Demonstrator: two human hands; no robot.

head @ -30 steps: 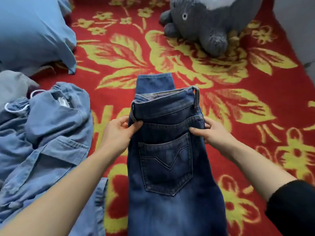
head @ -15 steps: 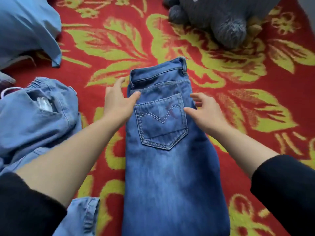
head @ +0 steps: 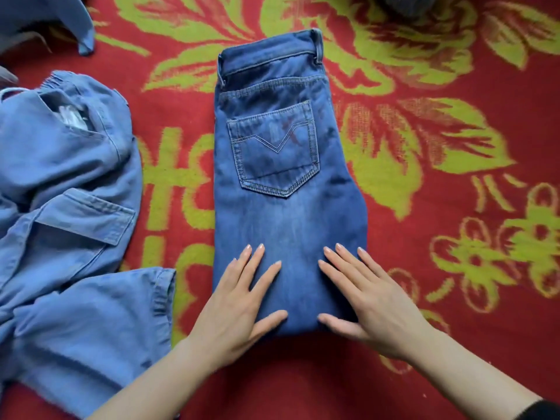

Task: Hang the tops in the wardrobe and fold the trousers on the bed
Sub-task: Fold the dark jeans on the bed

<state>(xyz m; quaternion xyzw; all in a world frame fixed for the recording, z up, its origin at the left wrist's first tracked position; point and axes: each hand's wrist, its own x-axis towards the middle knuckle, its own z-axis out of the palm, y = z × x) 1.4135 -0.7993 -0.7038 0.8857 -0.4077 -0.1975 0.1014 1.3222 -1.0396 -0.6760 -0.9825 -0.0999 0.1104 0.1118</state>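
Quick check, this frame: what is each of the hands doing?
Left hand: open, fingers straight, pressing flat on the folded jeans.
Right hand: open, fingers straight, flat on the jeans too.

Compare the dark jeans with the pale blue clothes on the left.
The jeans lie folded flat and neat; the pale blue clothes lie crumpled. The jeans are darker than the pale blue clothes. The left hand and right hand press on the jeans, not the pale blue clothes. Both lie on the red blanket.
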